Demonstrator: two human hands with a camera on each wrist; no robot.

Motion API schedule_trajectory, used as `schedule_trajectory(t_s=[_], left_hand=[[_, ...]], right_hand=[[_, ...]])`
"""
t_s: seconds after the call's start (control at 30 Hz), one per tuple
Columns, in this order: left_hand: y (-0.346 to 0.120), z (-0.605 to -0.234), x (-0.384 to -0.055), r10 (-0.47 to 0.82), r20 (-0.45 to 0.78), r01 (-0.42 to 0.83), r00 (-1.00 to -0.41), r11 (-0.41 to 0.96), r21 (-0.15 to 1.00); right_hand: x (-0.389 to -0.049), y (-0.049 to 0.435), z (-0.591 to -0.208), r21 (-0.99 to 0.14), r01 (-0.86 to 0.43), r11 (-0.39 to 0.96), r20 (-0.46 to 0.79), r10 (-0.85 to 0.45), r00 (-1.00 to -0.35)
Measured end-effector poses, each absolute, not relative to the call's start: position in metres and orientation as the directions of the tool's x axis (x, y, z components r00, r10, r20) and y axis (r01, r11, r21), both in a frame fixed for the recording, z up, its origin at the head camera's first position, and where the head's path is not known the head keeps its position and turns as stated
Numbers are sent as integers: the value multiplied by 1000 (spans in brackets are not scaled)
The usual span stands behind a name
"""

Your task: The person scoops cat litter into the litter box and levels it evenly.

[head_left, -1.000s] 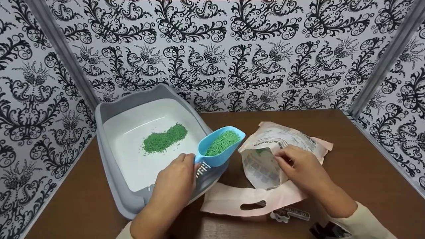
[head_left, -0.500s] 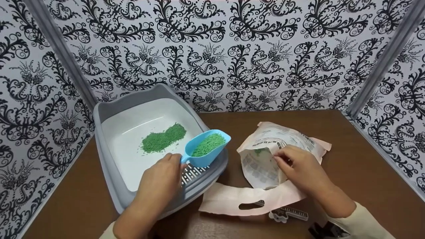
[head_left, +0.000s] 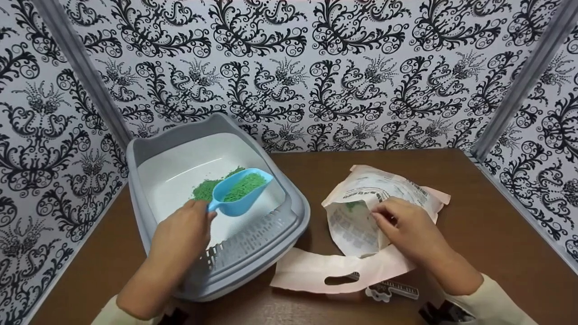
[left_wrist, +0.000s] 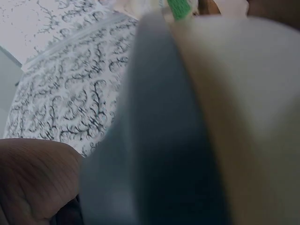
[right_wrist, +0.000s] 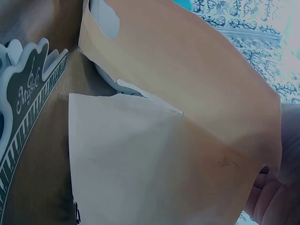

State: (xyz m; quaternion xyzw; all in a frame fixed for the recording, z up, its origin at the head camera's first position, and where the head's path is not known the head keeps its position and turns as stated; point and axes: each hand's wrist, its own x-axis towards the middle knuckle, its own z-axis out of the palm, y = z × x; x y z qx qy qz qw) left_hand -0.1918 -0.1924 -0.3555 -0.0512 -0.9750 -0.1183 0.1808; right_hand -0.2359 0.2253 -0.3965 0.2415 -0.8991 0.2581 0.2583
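In the head view my left hand (head_left: 180, 234) grips the handle of a light blue scoop (head_left: 232, 207) heaped with green pellets (head_left: 246, 187). The scoop is over a litter box with a grey rim (head_left: 140, 203) and white inside, where a pile of green pellets (head_left: 205, 189) lies on the floor. My right hand (head_left: 408, 228) pinches the edge of an open paper bag (head_left: 356, 232), its mouth facing me. A torn top strip (head_left: 307, 271) with a handle hole hangs from the bag. Blurred grey rim (left_wrist: 154, 131) fills much of the left wrist view.
A slotted grey ledge (head_left: 253, 237) spans the box's near end. Beneath the strip lies a flat piece with piano keys and "Music" lettering (right_wrist: 30, 93). Patterned walls (head_left: 289, 76) enclose the brown table (head_left: 487, 216) at the back and sides.
My left hand has carried the filled scoop left, from beside the box's right edge to over its inside. My right hand and the bag have stayed nearly still.
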Motion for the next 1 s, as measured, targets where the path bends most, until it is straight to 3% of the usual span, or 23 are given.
schedule_trajectory(t_s=[0.27, 0.57, 1.0], left_hand=[[-212, -354, -207, 54, 366, 129, -929, 975, 183], [-227, -356, -220, 58, 285, 112, -957, 978, 177], [-242, -336, -237, 135, 289, 155, -948, 987, 50]], right_hand=[[-238, 226, -399, -326, -583, 745, 600, -313, -736], [-240, 226, -401, -308, -600, 738, 614, -328, -718], [-240, 226, -402, -324, -593, 737, 596, -328, -733]])
